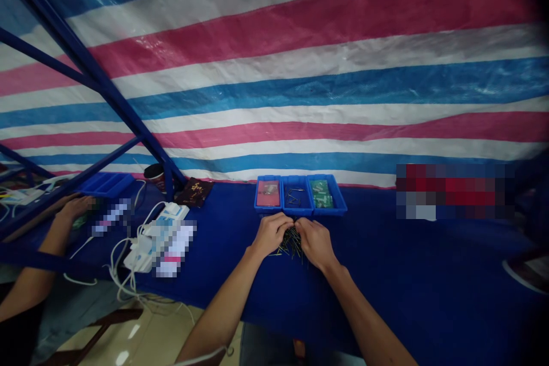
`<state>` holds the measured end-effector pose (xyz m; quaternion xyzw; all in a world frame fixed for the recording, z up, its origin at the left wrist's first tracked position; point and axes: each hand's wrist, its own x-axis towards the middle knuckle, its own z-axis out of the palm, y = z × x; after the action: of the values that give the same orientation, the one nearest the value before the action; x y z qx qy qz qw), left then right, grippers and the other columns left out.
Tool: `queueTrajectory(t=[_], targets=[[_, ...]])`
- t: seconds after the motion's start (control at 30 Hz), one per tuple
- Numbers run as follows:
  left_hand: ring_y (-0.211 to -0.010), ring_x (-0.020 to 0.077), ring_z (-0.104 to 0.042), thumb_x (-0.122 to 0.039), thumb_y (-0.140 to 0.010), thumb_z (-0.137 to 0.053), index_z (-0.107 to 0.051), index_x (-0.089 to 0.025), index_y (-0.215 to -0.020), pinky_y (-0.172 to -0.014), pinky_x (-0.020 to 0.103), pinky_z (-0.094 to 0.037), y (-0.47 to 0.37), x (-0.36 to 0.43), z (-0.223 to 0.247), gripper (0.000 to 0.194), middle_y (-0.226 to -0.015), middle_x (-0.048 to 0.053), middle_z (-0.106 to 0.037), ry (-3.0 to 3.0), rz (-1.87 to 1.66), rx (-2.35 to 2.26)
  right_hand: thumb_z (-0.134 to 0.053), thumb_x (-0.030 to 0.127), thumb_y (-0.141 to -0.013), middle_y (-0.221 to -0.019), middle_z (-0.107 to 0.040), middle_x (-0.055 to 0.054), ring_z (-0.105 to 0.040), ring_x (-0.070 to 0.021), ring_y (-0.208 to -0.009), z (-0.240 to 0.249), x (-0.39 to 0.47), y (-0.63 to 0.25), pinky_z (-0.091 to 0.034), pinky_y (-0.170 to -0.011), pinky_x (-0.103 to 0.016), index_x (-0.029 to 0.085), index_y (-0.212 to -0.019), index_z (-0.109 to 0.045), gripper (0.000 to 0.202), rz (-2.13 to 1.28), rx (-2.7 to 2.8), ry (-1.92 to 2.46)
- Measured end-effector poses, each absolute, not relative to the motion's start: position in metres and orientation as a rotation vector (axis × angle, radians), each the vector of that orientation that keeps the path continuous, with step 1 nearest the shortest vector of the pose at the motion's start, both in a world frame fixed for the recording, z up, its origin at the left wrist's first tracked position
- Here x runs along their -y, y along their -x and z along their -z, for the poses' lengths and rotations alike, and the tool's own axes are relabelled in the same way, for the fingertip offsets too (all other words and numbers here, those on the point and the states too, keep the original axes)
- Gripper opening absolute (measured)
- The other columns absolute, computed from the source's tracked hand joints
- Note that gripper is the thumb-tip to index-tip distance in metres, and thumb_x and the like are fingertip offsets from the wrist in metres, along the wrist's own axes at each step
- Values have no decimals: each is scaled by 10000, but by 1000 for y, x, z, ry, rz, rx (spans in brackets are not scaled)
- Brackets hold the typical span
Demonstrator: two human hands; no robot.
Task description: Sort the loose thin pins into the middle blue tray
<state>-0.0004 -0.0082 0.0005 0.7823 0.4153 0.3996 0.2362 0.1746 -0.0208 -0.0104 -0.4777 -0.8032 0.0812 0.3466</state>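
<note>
My left hand (271, 234) and my right hand (314, 240) meet above a loose pile of thin dark and yellowish sticks (292, 243) on the blue table. The fingers of both hands are closed in a pinch at the pile's far edge; whatever lies between the fingertips is too small to make out. Just beyond the hands stand three joined blue bins: the left bin (256, 197) holds pinkish-red stuff, the middle bin (297, 211) a few thin wire-like pieces, and the right bin (342, 200) green and pale pieces.
White power strips (148, 246) with tangled cables lie left of my arms, near a dark packet (194, 191) and a dark cup (154, 174). Blue metal bars (115, 106) cross the left side. Behind them, a person's arm (55, 240) reaches beside another blue tray (107, 183).
</note>
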Motion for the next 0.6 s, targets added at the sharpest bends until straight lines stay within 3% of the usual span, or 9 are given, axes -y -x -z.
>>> queueTrajectory(t=[0.17, 0.4, 0.6], targets=[[-744, 143, -616, -270, -1003, -480, -741, -159, -917, -728, 239, -466, -1, 9, -1, 296, -828, 58, -683, -2128, -1108, -1123, -323, 340, -1049, -628, -602, -9, -557, -142, -552, 14, 21, -175, -314, -572, -260, 209, -723, -535, 410, -270, 2015, 1265], [-730, 147, -614, -297, -990, -502, -729, -156, -881, -720, 240, -463, -1, 9, -1, 289, -809, 59, -693, -2119, -1082, -1135, -331, 383, -1051, -612, -606, -13, -562, -141, -542, 14, 21, -179, -346, -566, -259, 206, -692, -565, 464, -351, 1961, 1236], [-636, 122, -565, -279, -983, -499, -701, -145, -836, -640, 215, -417, 2, 9, -1, 284, -723, 26, -663, -2112, -1039, -1225, -461, 378, -1011, -917, -703, -35, -666, -170, -751, 2, 25, -182, -469, -683, -261, 231, -1093, -630, 239, -481, 1900, 1175]])
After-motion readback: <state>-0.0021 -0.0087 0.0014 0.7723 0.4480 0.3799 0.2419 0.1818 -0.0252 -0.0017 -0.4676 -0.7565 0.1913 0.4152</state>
